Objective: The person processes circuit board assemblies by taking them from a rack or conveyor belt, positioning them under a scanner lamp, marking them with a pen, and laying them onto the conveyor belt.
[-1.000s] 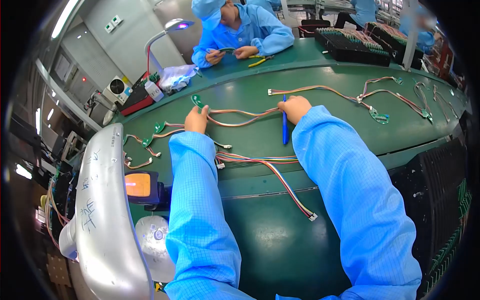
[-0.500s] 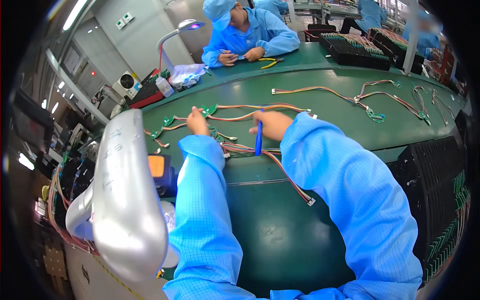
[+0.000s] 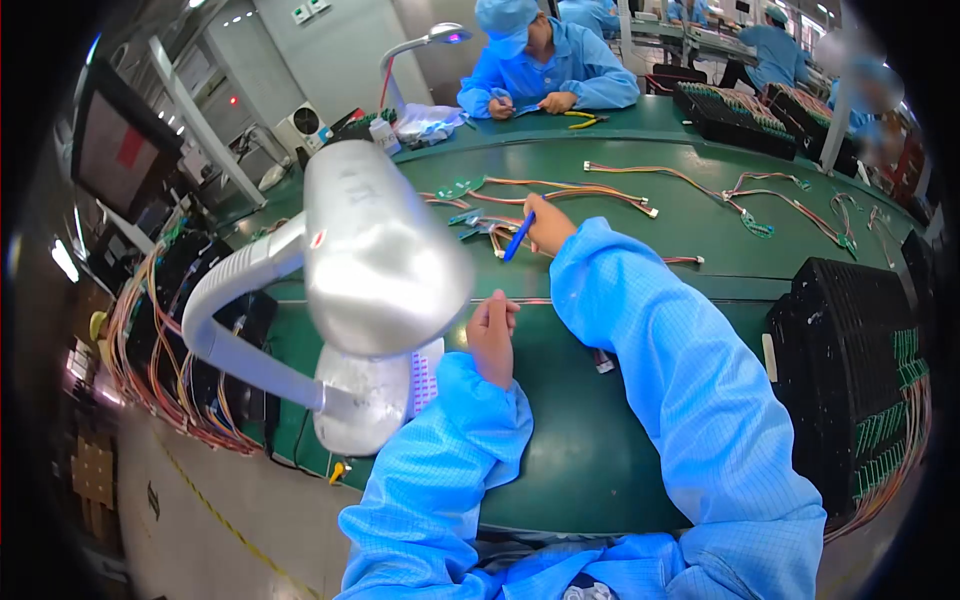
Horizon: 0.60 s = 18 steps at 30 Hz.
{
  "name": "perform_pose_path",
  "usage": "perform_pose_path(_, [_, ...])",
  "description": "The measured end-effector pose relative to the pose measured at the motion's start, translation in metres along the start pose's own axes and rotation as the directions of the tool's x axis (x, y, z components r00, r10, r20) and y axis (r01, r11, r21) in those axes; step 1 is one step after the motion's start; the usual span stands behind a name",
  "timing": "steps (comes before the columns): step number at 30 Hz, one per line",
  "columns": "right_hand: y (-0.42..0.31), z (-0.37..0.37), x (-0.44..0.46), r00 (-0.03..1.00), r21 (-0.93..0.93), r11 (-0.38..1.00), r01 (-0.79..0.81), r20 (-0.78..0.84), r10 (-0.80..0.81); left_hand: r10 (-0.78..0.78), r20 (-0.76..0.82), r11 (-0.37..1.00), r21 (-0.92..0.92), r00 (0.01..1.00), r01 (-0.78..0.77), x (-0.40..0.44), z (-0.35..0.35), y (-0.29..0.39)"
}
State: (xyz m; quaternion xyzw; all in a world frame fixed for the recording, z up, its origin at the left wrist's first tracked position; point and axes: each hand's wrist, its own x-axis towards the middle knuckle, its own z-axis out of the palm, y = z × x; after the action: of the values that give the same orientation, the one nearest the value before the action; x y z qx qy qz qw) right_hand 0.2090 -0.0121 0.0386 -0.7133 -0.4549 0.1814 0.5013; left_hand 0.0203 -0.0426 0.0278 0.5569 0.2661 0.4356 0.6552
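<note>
My right hand (image 3: 548, 226) is closed around a blue pen (image 3: 519, 237), above the wires on the green table. Lower and to the left, my left hand (image 3: 492, 330) has its fingers drawn together at one end of a thin wire bundle (image 3: 533, 301), which runs right toward my right sleeve. Beyond my hands lie a wire harness (image 3: 570, 187) and a green circuit board (image 3: 461, 187). Small boards with wires (image 3: 485, 222) sit just left of the pen. A dark connector (image 3: 603, 361) shows beside my right forearm.
A silver lamp (image 3: 385, 250) stands close on the left. Black racks with boards (image 3: 835, 370) are at the right. More harnesses (image 3: 755, 205) lie at the far right. Across the table a co-worker (image 3: 545, 65) handles a small item, near yellow pliers (image 3: 585, 120).
My left hand has left the circuit board and moved down toward me, onto the nearer wires. My right hand still has the pen. The view has swung left, bringing the lamp further into sight.
</note>
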Motion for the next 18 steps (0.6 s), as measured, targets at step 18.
perform_pose_path(18, [-0.103, -0.013, -0.115, 0.966, 0.308, 0.918, 0.249, -0.151, -0.211, -0.35, 0.53, 0.749, -0.337, 0.772, 0.571, 0.014, -0.046, 0.001])
